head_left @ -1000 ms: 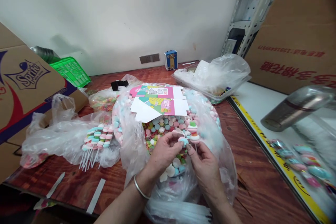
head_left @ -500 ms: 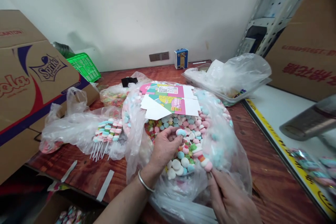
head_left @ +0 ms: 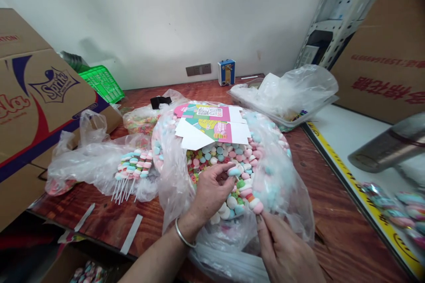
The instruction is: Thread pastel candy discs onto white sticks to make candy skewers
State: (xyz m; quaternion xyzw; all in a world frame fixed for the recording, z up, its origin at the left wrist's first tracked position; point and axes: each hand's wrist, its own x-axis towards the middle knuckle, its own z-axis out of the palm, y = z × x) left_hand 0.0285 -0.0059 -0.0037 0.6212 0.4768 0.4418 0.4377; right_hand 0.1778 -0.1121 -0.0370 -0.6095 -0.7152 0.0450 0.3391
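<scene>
Between the thumb and fingers of my left hand [head_left: 212,192] is a blue and white marshmallow [head_left: 234,172]. My right hand [head_left: 287,243] pinches the lower end of a marshmallow skewer [head_left: 251,197], threaded with pink, white, orange and green pieces. The skewer's upper end is close to the held marshmallow; I cannot tell if they touch. Both hands are over a large open plastic bag [head_left: 282,185] of loose marshmallows [head_left: 232,152] and small gummy rings. A flat printed card [head_left: 212,126] lies on the bag's far part.
Finished marshmallow skewers [head_left: 133,166] lie on clear plastic at left. Behind them stands a cardboard box [head_left: 49,110]. A green basket [head_left: 102,84], a small blue box [head_left: 226,73] and a plastic tub [head_left: 282,101] are at the back. At right lie a metal cylinder [head_left: 381,150] and wrapped sweets [head_left: 395,212].
My left hand has moved slightly right with the marshmallow, closer to the skewer's upper end. The right hand still holds the skewer. The whole view has shifted a little.
</scene>
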